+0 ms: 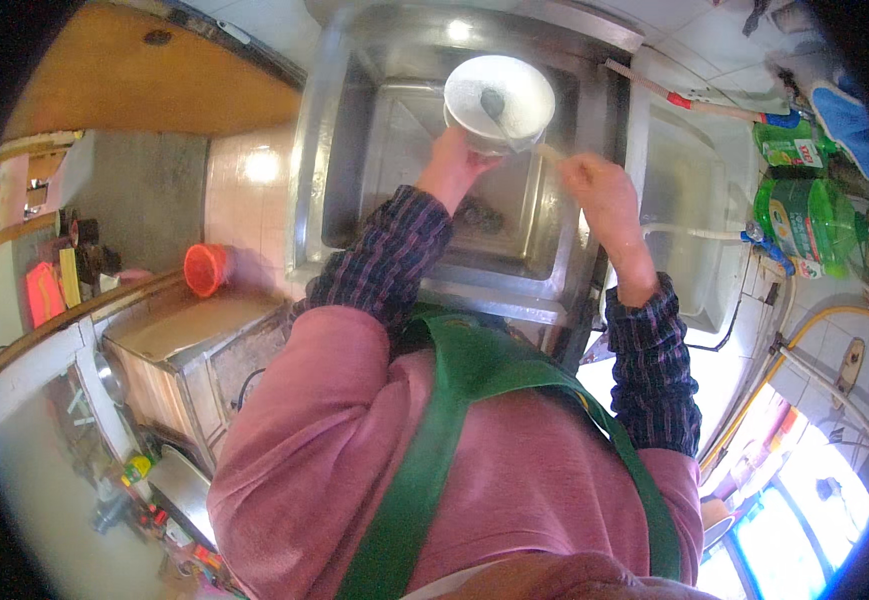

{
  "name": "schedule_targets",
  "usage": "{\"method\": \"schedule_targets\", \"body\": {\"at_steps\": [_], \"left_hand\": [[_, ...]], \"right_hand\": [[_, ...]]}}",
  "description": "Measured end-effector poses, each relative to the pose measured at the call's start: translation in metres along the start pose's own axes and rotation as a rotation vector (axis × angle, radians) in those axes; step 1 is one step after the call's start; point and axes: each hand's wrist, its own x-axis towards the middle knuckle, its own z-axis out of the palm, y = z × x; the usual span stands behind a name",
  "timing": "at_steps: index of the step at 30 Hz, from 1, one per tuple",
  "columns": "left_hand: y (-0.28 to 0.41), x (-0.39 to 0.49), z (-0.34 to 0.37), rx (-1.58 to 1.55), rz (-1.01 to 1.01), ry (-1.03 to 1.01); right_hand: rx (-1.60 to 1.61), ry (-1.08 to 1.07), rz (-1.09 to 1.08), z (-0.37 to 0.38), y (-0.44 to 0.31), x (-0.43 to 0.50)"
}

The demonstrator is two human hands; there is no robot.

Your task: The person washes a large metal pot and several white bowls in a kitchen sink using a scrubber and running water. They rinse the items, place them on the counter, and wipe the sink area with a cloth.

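Note:
A round white bowl is tilted over the stainless steel sink, its inside facing up. My left hand grips it from the near-left side. A dark grey roundish patch shows inside the bowl; I cannot tell what it is. Under the bowl's rim there is a glassy or wet-looking edge. My right hand is just right of the bowl with curled fingers, over the sink's right edge. It is blurred, and whether something thin and pale is pinched in it is unclear. A dark mass lies in the basin.
Right of the sink stands a pale basin with a hose above it. Green plastic bottles and a blue cloth are further right. At left, an orange-red plastic container sits on a wooden cabinet.

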Motion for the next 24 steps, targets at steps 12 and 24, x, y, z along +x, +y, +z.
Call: {"method": "schedule_targets", "body": {"at_steps": [12, 24], "left_hand": [[0.003, -0.006, -0.021, 0.948, 0.363, -0.162], [0.006, -0.015, -0.022, -0.015, -0.08, -0.174]], "right_hand": [[-0.084, -0.109, -0.052, 0.031, -0.026, -0.017], [-0.036, 0.038, -0.067, 0.022, -0.033, -0.021]]}}
